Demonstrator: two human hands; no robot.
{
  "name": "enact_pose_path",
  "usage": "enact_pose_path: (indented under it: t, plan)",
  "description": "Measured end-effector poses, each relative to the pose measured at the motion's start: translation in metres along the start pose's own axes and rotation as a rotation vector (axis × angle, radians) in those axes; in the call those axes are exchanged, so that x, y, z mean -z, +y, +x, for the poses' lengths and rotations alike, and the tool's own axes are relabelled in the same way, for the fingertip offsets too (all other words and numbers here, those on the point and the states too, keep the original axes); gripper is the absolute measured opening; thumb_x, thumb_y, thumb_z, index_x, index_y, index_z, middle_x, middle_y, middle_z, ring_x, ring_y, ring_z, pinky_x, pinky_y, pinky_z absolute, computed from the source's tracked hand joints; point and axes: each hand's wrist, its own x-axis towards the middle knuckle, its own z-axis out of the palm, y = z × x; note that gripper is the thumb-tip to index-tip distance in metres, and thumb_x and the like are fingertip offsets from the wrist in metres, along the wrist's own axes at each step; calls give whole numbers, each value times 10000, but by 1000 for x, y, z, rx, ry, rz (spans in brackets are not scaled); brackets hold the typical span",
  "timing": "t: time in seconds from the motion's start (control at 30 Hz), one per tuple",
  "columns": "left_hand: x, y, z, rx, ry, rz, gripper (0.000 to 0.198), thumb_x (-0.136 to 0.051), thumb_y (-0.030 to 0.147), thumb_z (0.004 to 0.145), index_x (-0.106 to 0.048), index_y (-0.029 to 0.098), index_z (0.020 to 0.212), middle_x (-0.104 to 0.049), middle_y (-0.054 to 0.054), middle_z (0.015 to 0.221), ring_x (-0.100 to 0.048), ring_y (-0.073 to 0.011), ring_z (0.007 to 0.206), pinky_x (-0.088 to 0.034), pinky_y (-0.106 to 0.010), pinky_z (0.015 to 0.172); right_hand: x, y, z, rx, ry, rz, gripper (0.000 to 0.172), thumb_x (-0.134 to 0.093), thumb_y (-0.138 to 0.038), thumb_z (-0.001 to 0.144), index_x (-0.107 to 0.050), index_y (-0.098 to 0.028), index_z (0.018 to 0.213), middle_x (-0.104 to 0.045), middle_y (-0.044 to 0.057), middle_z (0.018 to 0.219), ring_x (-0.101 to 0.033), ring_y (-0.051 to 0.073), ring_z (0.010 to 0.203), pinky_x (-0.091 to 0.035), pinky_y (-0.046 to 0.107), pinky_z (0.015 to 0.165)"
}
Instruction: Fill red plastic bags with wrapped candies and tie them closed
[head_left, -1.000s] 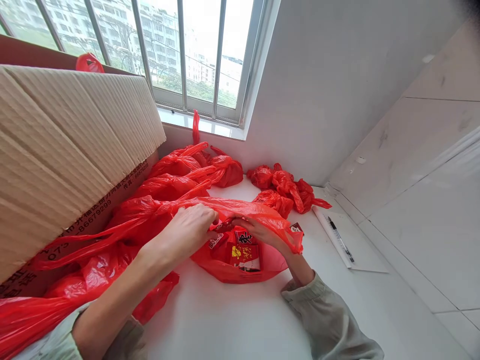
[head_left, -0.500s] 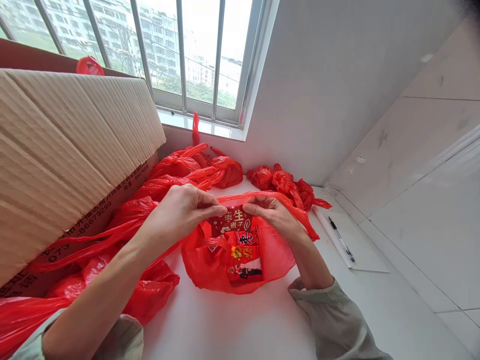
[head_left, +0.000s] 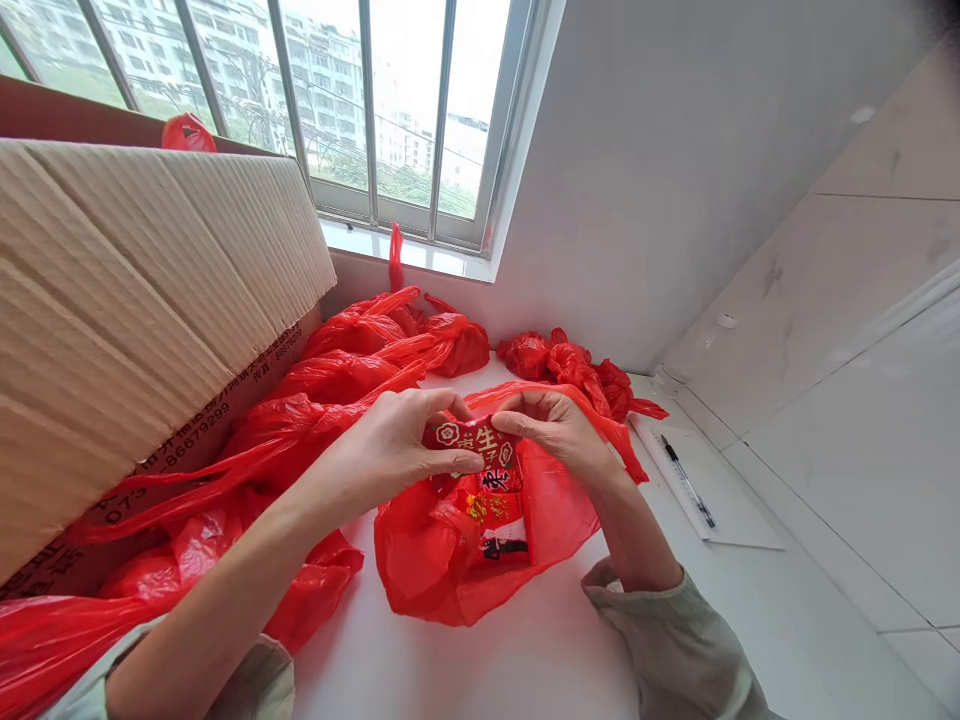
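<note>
We had lifted the small red packet (head_left: 472, 447) out of the open red bag (head_left: 480, 540), and our left hand (head_left: 397, 450) and right hand (head_left: 555, 430) pinched its ends above the bag's mouth.

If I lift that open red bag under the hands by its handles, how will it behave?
The open red bag looks thin and crumpled, so it would probably sag and fold. The packets inside would likely slide to the bottom. It seems light, holding only a few.
</note>
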Motion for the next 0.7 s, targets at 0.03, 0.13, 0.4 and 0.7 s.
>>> enact_pose_path:
  t: [0.03,0.13,0.4,0.7]
  plan:
    - [-1,0,1,3,2,25,228,-701,371,753,-584,202,851,-675,34,665,-620,-153,625,-442,-230,539,-1,-2,-1,12,6,0,204,-732,-369,789,-689,-176,743,-650,-6,720,-577,113,667,-482,252,661]
    - [-2,-2,3,-21,26,24,207,-674,382,768,-592,195,804,-656,31,650,-626,-155,627,-444,-227,525,2,-6,-3,-11,-16,19,197,-736,-373,787,-696,-189,843,-664,-4,779,-594,109,682,-482,239,642]
    - [-1,-5,2,-47,53,36,223,-668,395,780,-593,204,866,-634,40,676,-604,-147,627,-434,-225,530,16,-8,-6,-186,-192,21,216,-748,-326,765,-605,-166,739,-581,-21,733,-536,96,665,-443,232,627]
    - [-8,0,6,-67,30,102,310,-645,452,792,-515,186,702,-510,48,637,-492,-111,583,-331,-215,485,14,-14,-8,-50,-248,-111,292,-711,-331,805,-497,-187,667,-479,-43,697,-433,91,622,-376,242,595]
